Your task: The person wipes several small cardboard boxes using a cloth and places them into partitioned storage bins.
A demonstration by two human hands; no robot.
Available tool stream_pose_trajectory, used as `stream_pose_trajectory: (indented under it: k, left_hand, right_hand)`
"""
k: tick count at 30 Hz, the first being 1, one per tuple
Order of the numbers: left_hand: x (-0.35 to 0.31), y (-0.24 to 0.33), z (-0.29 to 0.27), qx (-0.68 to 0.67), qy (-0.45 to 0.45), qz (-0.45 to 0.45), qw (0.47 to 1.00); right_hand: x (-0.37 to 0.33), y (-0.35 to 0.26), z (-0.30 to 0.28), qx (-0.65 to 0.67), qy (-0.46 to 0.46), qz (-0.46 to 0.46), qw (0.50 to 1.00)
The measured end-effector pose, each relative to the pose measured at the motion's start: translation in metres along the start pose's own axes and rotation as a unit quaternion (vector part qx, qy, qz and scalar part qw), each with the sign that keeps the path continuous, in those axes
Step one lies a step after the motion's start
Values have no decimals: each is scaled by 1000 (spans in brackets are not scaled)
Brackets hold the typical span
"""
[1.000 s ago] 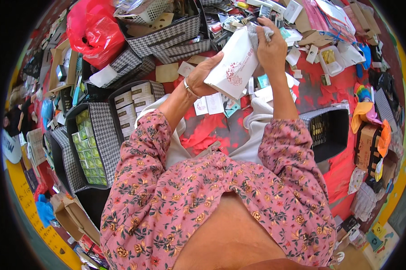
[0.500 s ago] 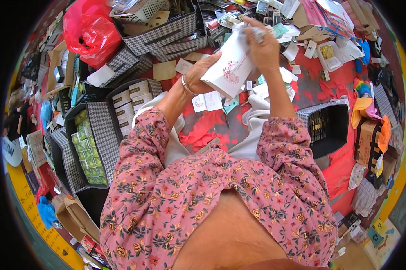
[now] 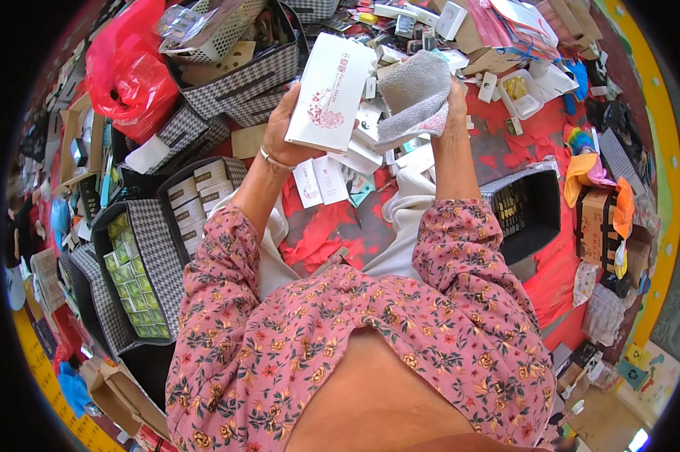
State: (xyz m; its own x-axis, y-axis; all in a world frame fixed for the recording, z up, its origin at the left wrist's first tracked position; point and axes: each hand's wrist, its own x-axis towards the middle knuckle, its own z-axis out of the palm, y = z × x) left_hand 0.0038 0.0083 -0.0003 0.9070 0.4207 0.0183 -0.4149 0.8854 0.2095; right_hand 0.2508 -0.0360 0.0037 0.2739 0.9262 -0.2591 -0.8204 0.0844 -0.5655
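A flat white carton with a red floral print is held up in front of me by my left hand, whose fingers wrap its left edge. My right hand is closed on a grey cloth that hangs open to the right of the carton, apart from it. Below the carton lie two white cards or flat boxes and a greenish packet. Further white boxes lie behind and under the cloth.
At the left stand houndstooth bins, one with green packs, another with white boxes. A red plastic bag and a white basket sit behind. A black bin is at right, beside a cardboard carton.
The cloth has come away from the carton's upper end and now hangs to its right in my right hand. My left hand has moved the carton left and turned it more upright.
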Motion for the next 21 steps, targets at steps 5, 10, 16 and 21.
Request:
stream_pose_trajectory:
  k: [5,10,16,21]
  left_hand:
    - [4,-4,-4,-46,6,10,999]
    - [8,-8,-15,-23,72,37,996]
    - [1,14,-13,-54,-14,64,996]
    - [3,9,-11,-65,19,67,995]
  right_hand:
    - [-1,20,11,-29,-18,37,999]
    - [6,52,19,-112,81,18,990]
    - [7,38,11,-183,117,54,975]
    - [-4,0,9,101,-30,162,981]
